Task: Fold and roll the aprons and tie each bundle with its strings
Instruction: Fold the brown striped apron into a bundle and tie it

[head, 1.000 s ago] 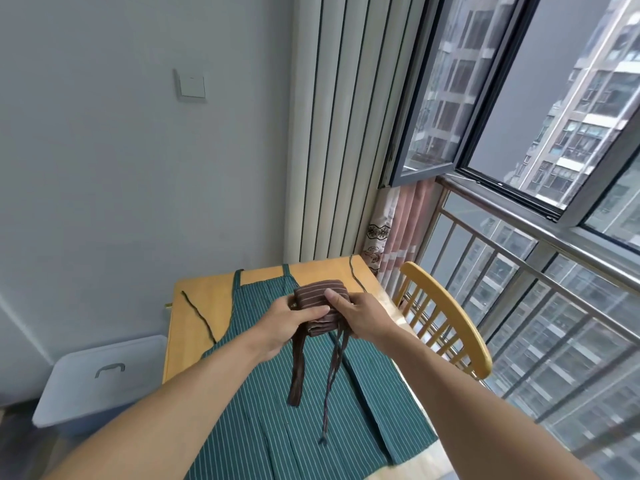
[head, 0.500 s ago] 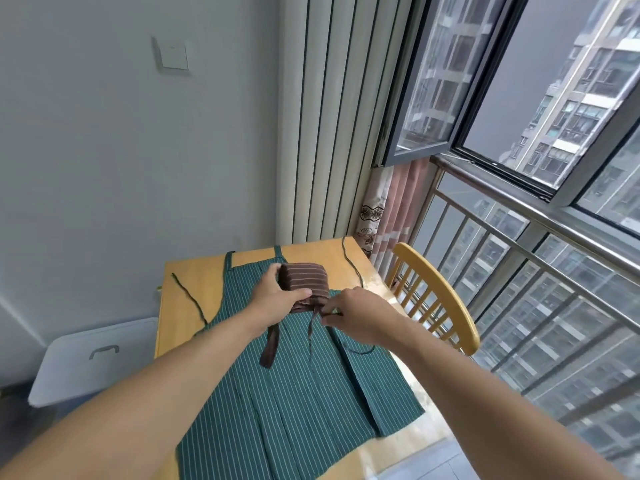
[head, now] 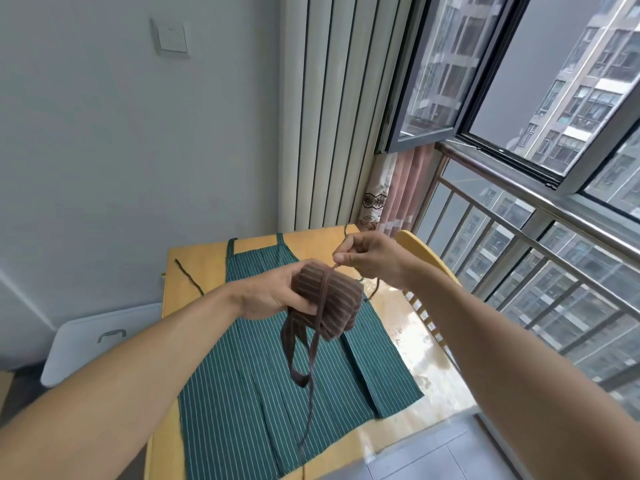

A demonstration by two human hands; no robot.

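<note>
My left hand (head: 273, 296) grips a rolled brown striped apron bundle (head: 332, 299) held up above the table. A brown string (head: 323, 296) runs over the bundle's front. My right hand (head: 370, 258) pinches the upper end of that string just right of the bundle's top. A wider brown strap loop (head: 292, 344) and a thin string tail (head: 310, 393) hang down below the bundle. Beneath them a green striped apron (head: 263, 393) lies spread flat on the wooden table (head: 197, 261), its thin dark ties trailing off to both sides.
A yellow wooden chair (head: 426, 258) stands at the table's right edge, against the balcony railing (head: 519, 244). A white lidded storage box (head: 100, 337) sits on the floor left of the table. Wall and curtains close off the far side.
My left hand has lifted the brown bundle higher and turned it. My right hand has pulled the string up and to the right, drawing it over the bundle. The camera has come closer.
</note>
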